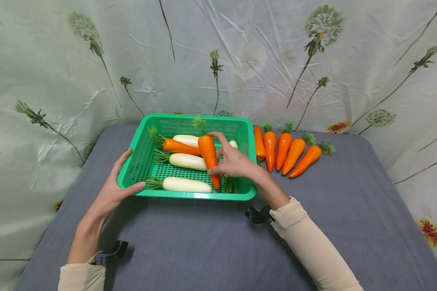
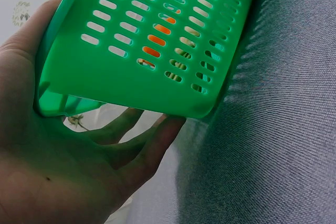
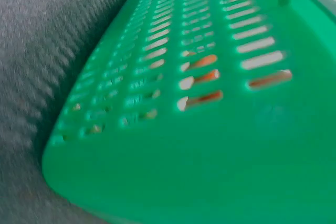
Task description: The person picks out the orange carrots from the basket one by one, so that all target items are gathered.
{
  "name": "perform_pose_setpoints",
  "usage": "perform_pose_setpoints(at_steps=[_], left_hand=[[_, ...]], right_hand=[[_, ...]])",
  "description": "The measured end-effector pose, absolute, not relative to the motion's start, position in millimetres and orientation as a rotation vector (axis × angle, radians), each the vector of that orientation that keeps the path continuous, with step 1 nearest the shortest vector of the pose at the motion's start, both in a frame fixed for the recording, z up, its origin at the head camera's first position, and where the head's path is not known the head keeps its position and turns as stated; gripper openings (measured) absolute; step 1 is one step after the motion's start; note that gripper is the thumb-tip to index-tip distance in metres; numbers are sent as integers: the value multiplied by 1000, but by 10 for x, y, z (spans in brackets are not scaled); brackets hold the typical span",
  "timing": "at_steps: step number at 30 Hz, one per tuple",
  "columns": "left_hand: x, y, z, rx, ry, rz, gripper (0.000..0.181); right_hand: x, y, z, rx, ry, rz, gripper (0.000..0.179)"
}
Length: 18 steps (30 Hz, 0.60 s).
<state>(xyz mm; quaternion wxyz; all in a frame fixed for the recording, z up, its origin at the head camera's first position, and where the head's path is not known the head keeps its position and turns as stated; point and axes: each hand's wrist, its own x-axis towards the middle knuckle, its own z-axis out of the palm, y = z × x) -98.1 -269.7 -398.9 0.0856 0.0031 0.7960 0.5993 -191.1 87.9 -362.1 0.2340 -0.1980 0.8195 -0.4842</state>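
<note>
A green plastic basket [image 1: 193, 195] with slotted walls stands on the cloth-covered table. My left hand [image 1: 111, 194] grips its left end, thumb over the front rim; in the left wrist view the fingers [image 2: 152, 150] curl round the basket's outer wall [image 2: 89, 72]. Over the basket's inside, my right hand [image 1: 236, 161] holds an orange carrot [image 1: 206, 149] between thumb and fingers, its tip towards me. Below lie another carrot [image 1: 182, 147] and several white radishes [image 1: 187, 184]. In the right wrist view only the basket wall [image 3: 210, 161] shows, the hand being out of sight.
Several carrots [image 1: 284, 147] with green tops lie fanned out on the table just right of the basket. Grey cloth [image 1: 189, 246] covers the table. Behind it hangs a pale curtain [image 1: 189, 81] with a flower print.
</note>
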Motion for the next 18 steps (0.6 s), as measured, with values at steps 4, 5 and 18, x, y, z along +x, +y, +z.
perform_pose_setpoints(at_steps=[4, 5, 18], left_hand=[[-983, -2705, -4006, -7, 2393, 1750, 102], [-978, -2711, -4010, -8, 2393, 1749, 102], [-972, -2720, -4016, 1, 2385, 1768, 102]], right_hand=[[-1906, 950, -3563, -577, 2265, -1412, 106], [-1904, 964, -3551, -580, 2260, -1435, 106], [-1939, 1181, -3497, -520, 2218, -1626, 104]])
